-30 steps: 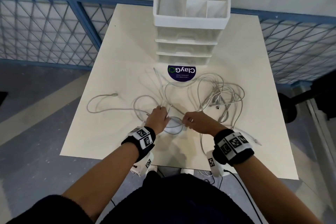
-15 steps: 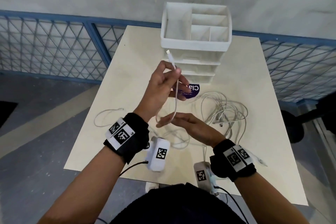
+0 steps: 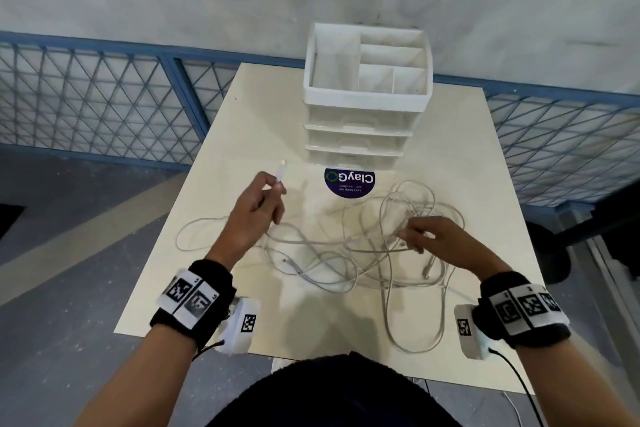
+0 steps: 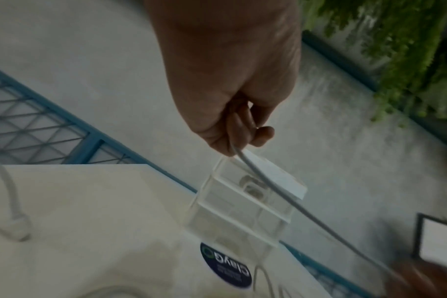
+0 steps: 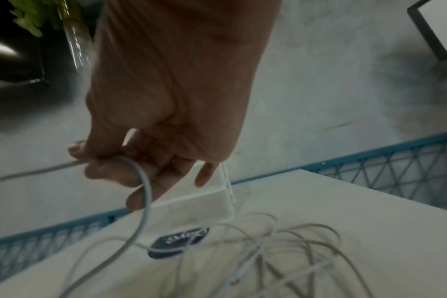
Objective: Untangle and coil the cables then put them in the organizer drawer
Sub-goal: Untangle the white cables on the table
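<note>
Left hand (image 3: 258, 206) pinches cable end (image 3: 281, 173), connector pointing to 12 o'clock; right hand (image 3: 438, 239) fingers curl round a strand over the tangle (image 3: 388, 246) at 3 o'clock on the worktop (image 3: 242, 135); organizer (image 3: 367, 94) closed.

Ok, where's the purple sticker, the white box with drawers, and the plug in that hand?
purple sticker (image 3: 349, 182), head view, middle of the round label.
white box with drawers (image 3: 367, 99), head view, front rim of the top tray.
plug (image 3: 281, 170), head view, white connector end above the left hand's fingers.
</note>
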`<state>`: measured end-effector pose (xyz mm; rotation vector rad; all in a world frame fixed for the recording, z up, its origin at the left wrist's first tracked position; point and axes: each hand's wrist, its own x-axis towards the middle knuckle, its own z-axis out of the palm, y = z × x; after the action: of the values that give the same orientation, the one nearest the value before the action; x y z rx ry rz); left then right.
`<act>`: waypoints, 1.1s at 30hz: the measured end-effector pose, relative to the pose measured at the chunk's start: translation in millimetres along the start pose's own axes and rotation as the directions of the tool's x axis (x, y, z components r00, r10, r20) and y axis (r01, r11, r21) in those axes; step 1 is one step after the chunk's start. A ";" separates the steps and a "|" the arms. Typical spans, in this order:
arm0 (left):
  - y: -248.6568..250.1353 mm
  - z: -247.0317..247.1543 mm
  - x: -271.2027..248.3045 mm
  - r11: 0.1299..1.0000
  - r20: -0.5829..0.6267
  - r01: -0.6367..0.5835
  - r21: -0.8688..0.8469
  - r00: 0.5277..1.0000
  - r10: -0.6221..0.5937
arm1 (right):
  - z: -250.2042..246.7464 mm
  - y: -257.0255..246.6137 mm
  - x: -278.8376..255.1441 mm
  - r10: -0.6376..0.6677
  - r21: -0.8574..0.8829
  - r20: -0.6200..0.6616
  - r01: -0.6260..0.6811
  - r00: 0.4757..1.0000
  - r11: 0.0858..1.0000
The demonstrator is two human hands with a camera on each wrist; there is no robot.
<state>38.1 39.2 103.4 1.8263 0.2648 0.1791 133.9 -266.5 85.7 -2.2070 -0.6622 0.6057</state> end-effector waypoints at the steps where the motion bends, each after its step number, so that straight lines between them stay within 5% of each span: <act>1: -1.0 8.8 -1.9 0.999 0.050 -0.018 0.030 0.999 0.016 | 1.7 -7.8 2.3 -0.020 0.013 -0.037 0.021 0.999 1.000; 6: 13.2 56.8 -8.7 0.996 0.332 -0.047 0.076 0.943 0.019 | 24.7 -72.4 24.1 -0.242 0.025 -0.130 0.248 0.961 0.969; 8: 23.0 54.8 -7.4 1.000 0.345 -0.026 -0.006 0.938 0.026 | 20.5 -85.0 30.9 -0.255 0.073 -0.181 0.272 0.950 0.960; 10: 33.3 46.0 -5.3 0.996 0.293 -0.066 -0.065 0.953 0.082 | 11.1 -85.6 30.3 -0.232 0.147 -0.161 0.256 0.959 0.955; 14: 55.9 24.3 -4.7 0.979 0.112 -0.193 -0.065 0.974 0.199 | 12.0 -59.1 25.7 -0.169 0.278 0.101 0.136 0.980 0.951; 17: 62.4 0.4 -1.0 0.959 -0.089 -0.222 -0.177 0.974 0.208 | 24.5 -20.1 28.4 -0.066 0.084 0.234 0.047 0.970 0.995; 19: 57.0 -19.0 3.3 0.948 -0.217 -0.222 -0.228 0.961 0.173 | 29.1 5.5 29.4 -0.001 -0.076 0.193 0.016 0.981 0.997; 21: 39.9 -35.2 8.5 0.982 -0.296 -0.147 -0.121 0.949 0.106 | 26.3 19.3 29.6 0.031 -0.064 0.056 -0.027 0.998 0.998; 23: 11.7 -45.9 14.7 0.989 -0.268 0.054 0.136 0.963 -0.016 | 14.9 16.1 32.7 0.030 0.006 -0.141 -0.029 0.990 1.000; 26: -20.2 -42.4 12.4 0.819 -0.235 0.320 0.477 0.944 -0.232 | -13.1 -14.4 40.4 -0.096 0.000 -0.306 0.101 0.947 0.995; 29: -11.6 -15.2 7.2 0.875 -0.215 0.135 0.465 0.976 -0.036 | -33.4 -56.7 43.3 -0.201 -0.063 -0.250 0.191 0.947 0.980; 33: 29.8 30.3 5.2 0.996 0.001 -0.085 0.028 0.996 0.085 | -29.9 -107.2 47.3 -0.297 -0.111 -0.071 0.288 0.952 0.951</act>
<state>53.5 5.0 123.9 1.8667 0.1907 0.2364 158.6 -189.1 175.3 -2.1551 -0.9700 0.3278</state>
